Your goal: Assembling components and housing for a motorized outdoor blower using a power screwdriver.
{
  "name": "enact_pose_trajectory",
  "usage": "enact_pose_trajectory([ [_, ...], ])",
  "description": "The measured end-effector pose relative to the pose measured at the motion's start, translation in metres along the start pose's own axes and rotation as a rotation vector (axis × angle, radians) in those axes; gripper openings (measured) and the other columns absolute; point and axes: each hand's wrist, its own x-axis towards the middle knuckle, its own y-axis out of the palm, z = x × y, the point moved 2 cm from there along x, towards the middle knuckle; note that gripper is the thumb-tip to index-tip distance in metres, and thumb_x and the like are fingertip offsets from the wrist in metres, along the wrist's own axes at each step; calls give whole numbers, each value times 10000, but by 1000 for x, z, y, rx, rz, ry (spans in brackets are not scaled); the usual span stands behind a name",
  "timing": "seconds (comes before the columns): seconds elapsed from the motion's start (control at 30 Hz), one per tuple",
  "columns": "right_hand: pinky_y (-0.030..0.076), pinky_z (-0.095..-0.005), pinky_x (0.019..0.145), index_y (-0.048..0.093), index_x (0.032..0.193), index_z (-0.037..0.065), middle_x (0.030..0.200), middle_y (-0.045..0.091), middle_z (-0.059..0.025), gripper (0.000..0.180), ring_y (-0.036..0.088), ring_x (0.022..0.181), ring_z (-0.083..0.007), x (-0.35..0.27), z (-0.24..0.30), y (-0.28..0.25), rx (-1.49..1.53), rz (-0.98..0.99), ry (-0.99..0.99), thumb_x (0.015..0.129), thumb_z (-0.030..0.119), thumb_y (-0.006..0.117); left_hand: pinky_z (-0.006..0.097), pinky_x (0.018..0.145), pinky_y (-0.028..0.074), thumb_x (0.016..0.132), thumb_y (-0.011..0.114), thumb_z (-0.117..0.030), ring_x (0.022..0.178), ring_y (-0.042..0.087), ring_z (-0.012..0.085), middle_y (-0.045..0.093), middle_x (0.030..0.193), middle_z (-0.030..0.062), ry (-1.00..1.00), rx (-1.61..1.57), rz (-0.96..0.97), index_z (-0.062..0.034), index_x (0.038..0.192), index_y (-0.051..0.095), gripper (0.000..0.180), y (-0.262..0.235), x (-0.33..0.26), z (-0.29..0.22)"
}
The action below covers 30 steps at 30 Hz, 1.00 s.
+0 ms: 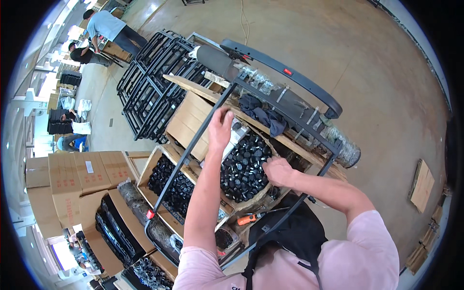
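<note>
The black metal frame [241, 145] lies across a workbench, a long rectangle of thin tube with one rounded far corner; its near end juts past the bench edge toward the person, tipped by a small red cap [150, 213] at the lower left corner; open concrete floor [377, 72] lies wide to the right and beyond, while the left side is crowded. The left hand [220, 126] is closed round the frame's left rail, thumb under; the right hand [279, 171] is curled in a loose fist just inside the right rail, over a carton of black parts [244, 169]; whether it holds one of them I cannot tell, the fingers hide it. Counted: two open cartons of small black round pieces, the second [169, 181] to the left; one orange-handled screwdriver [251, 217] lying on the bench near the body; one dark cloth [263, 115] bunched on a plank; one stack of black racks [154, 77] standing on the floor behind; several closed brown boxes [77, 183] at far left. Two other people [104, 29] work in the far corner.
</note>
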Motion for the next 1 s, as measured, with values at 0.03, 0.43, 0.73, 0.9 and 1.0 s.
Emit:
enact_pose_trajectory([
  [0.03,565,-455,794,746,1001,40,983,699,-154,195,705,954,-365,-7,-2,-12,230,-23,81,882,175,670,362,933,548,1052,654,-238,1039,701,235,747,1136,139,23,38,-37,-25,1311,679,336,1,19,-2],
  [0.43,548,-357,810,712,1213,61,1175,605,-106,297,630,911,-233,-132,-34,-94,1064,-246,418,921,111,695,310,953,532,1020,659,-92,1034,671,150,732,1160,77,124,68,54,-45,1356,670,340,29,124,29],
  [0.73,536,-337,776,713,1198,57,1196,609,-79,304,621,937,-196,-175,-66,-105,953,-465,591,896,20,711,338,993,513,1001,610,-27,1098,651,240,684,1214,113,359,205,78,-95,1353,687,367,25,120,29],
  [0.9,545,-332,768,703,1203,35,1173,626,-91,314,639,915,-207,-195,-77,-113,813,-527,680,891,5,711,380,1007,509,1004,628,-87,1147,633,319,626,1259,159,319,147,87,-112,1324,702,329,35,119,27],
  [1.0,552,-335,760,696,1217,35,1163,634,-94,328,651,916,-219,-199,-80,-116,728,-549,708,890,10,715,360,966,526,1008,694,-161,1090,651,270,649,1240,143,441,213,4,-111,1289,731,287,25,130,42],
])
